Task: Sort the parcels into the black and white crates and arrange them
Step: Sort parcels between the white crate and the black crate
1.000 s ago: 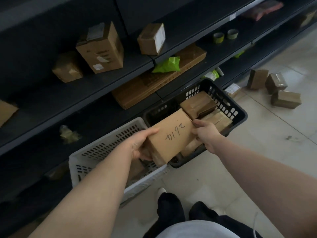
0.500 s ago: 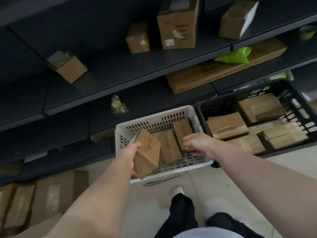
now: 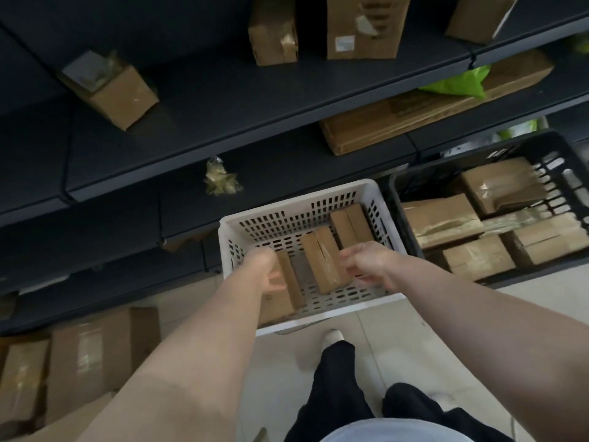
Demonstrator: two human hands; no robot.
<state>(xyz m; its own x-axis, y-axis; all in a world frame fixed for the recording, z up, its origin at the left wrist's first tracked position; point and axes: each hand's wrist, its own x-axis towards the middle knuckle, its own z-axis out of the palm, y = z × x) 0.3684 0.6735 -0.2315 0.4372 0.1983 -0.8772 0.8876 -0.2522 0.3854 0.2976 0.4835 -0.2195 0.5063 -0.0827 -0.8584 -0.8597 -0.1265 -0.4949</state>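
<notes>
Settling the parcel (image 3: 288, 282) into the near-left corner of the white crate (image 3: 224, 240) calls for lowering it squarely, parallel to the 2 neighbouring parcels (image 3: 322, 260). The left hand (image 3: 269, 275) grasps it; the right hand (image 3: 366, 263) hovers loose-fingered, holding nothing. The parcel's long axis runs near-to-far, with the far end angled slightly left.

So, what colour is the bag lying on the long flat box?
The bag is bright green, clearest in the head view, upper right.

White crate (image 3: 280, 224), black crate (image 3: 478, 151) on floor (image 3: 446, 330)
</notes>
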